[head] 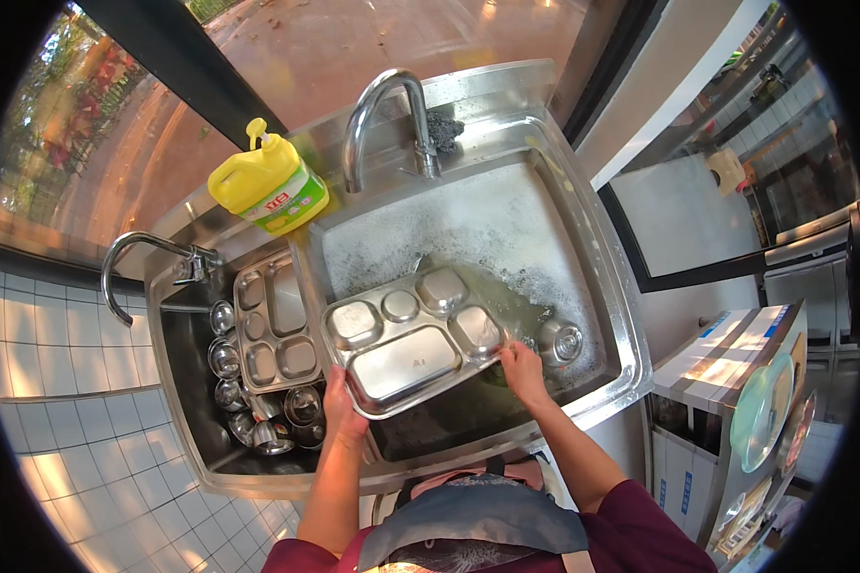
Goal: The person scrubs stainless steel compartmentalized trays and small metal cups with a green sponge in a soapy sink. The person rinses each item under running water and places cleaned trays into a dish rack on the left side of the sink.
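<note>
My left hand [345, 408] grips the near left corner of a stainless steel compartment tray [408, 362]. On the tray's right edge, my right hand [523, 371] holds it too. The tray is turned underside up, its compartments bulging towards me, over the right basin [609, 315] of a double steel sink. Foamy water [451, 215] fills that basin. A metal cup or bowl [562, 342] lies partly in the water, to the right of my right hand. In the left basin, a second compartment tray [276, 319] rests beside and partly over several small metal bowls [223, 358].
A yellow detergent jug [272, 183] with a pump stands on the sink's back ledge. Two curved faucets [383, 86] [125, 243] rise behind the basins. A dark scouring pad [444, 132] lies behind one faucet. Boxes [717, 358] and a pale green basin [763, 412] are at right.
</note>
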The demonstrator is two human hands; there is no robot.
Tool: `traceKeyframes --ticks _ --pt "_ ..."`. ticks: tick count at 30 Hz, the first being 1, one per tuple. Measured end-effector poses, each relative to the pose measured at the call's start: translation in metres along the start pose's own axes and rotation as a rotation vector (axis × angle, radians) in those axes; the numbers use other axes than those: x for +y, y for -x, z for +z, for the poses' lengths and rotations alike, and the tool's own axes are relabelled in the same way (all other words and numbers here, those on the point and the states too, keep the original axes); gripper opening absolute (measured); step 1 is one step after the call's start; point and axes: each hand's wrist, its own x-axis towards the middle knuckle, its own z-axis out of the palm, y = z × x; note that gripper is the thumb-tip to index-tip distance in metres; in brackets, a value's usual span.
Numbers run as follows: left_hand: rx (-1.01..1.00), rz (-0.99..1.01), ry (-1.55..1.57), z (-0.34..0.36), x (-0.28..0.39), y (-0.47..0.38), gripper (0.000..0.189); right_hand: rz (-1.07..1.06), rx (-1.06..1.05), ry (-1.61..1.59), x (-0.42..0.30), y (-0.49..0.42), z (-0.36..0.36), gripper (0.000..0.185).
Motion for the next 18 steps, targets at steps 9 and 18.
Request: traceKeyframes --ticks 9,18 --pt "-0.081 0.188 -0.145 0.047 -0.03 0.016 0.02 -0.371 -0.043 -0.336 -0.104 0.075 0.004 0.033" --pt "0.06 0.122 -0.181 0.036 -0.053 0.033 0.017 -0.466 0.318 -0.139 -0.04 0.004 0.076 0.026"
